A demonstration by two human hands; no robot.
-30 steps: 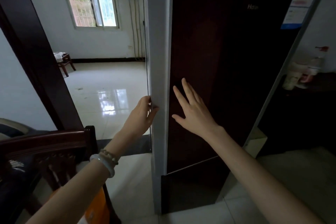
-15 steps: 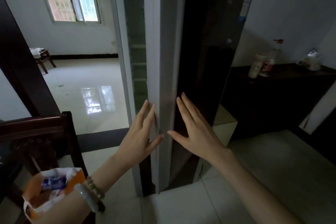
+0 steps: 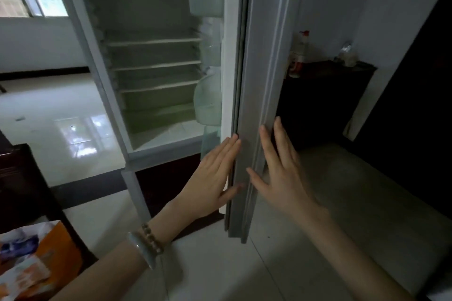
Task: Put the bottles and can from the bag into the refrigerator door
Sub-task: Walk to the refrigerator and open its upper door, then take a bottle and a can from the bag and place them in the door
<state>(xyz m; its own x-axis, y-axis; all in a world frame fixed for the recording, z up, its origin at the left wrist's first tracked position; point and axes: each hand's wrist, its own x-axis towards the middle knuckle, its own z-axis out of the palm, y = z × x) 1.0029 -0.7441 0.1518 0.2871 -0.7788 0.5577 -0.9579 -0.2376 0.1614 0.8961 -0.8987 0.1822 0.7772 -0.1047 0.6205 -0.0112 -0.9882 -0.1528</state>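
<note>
Down at my lower left, the orange bag (image 3: pixel 52 249) sits at the corner of my view with its mouth turned up; something blue and white shows inside, but I cannot make out single bottles or the can from here. It lies behind and below my left wrist, well apart from both hands, and my left hand (image 3: pixel 210 178) is plainly the nearer one to reach back for it.

Ahead of me the refrigerator door (image 3: pixel 259 95) stands edge-on, its long axis running upright through the middle of my view. Its inner side faces left, and the clear door bins (image 3: pixel 208 102) hang there one above another, just beyond my left fingertips. They look empty, as far as the dim light lets me judge.

My left hand lies flat against the inner edge of the door, fingers straight and together, gripping nothing. My right hand (image 3: pixel 281 173) lies flat on the outer side, fingers spread, also holding nothing. The door's edge runs between the two palms.

Beyond, the refrigerator shelves (image 3: pixel 156 66) stand bare. Past the door on my right, a dark cabinet (image 3: pixel 325 95) carries a spray bottle (image 3: pixel 299 54).

I judge the door is open wide enough to load, so the coming move turns on swinging my left hand down and back to the bag, then forward and up to the bins.
</note>
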